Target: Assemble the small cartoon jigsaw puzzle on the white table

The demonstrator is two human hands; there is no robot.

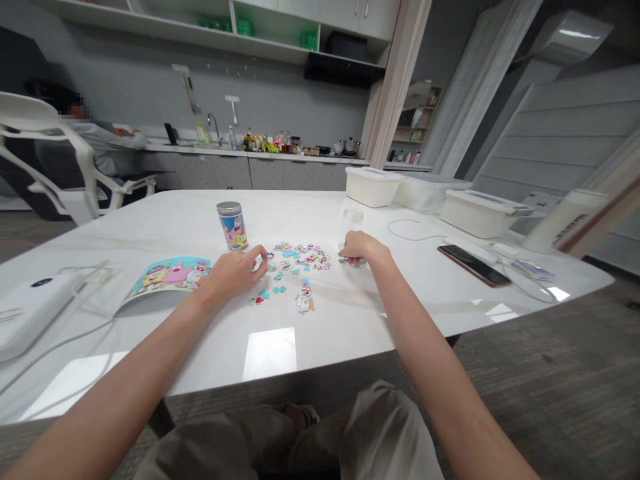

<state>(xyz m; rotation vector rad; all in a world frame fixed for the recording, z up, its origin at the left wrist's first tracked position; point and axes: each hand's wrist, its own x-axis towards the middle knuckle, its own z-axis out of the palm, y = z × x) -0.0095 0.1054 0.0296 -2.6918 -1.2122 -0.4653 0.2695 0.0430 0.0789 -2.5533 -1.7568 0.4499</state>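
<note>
My left hand rests over the table at the left edge of a spread of loose jigsaw pieces, thumb and forefinger curled towards each other. Whether a piece sits between their tips is too small to tell. My right hand points down with bunched fingers over a small clear dish right of the spread; the fingertips are hidden. A few joined pieces form a strip nearer me, and stray blue pieces lie left of it. Behind my left hand stands a cartoon-printed can with a metal lid.
A curved cartoon picture sheet lies left of my left forearm, beside a white device with cables. On the right are a phone, a white bottle and lidded boxes. A person sits at the far left.
</note>
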